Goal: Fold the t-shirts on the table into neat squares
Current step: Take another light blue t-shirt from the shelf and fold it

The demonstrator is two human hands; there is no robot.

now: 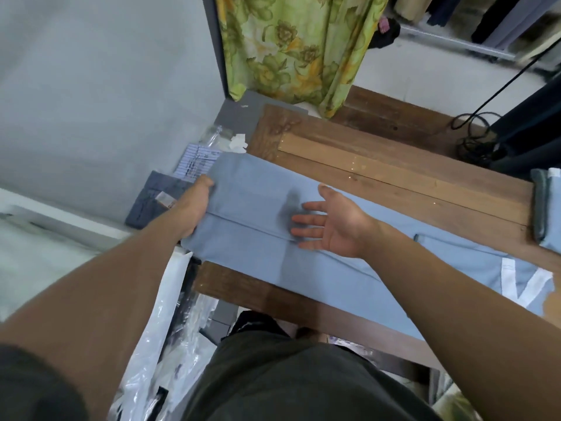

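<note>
Left hand (pixel 194 205) fingers pinch the long light-blue cotton t-shirt (pixel 258 238) end; right hand (pixel 331 221) fingers spread flat: hold the crease there, carry the end across squarely

Grey wall (pixel 91 71), green floral curtain (pixel 297 50), dark wooden table (pixel 394 171).

Left hand (pixel 194 205) reaches forward, fingers curled closed, thumb on top. Right hand (pixel 331 221) flat, palm up-tilted, 4 fingers spread pointing left. Both forearms bare, extended.
</note>
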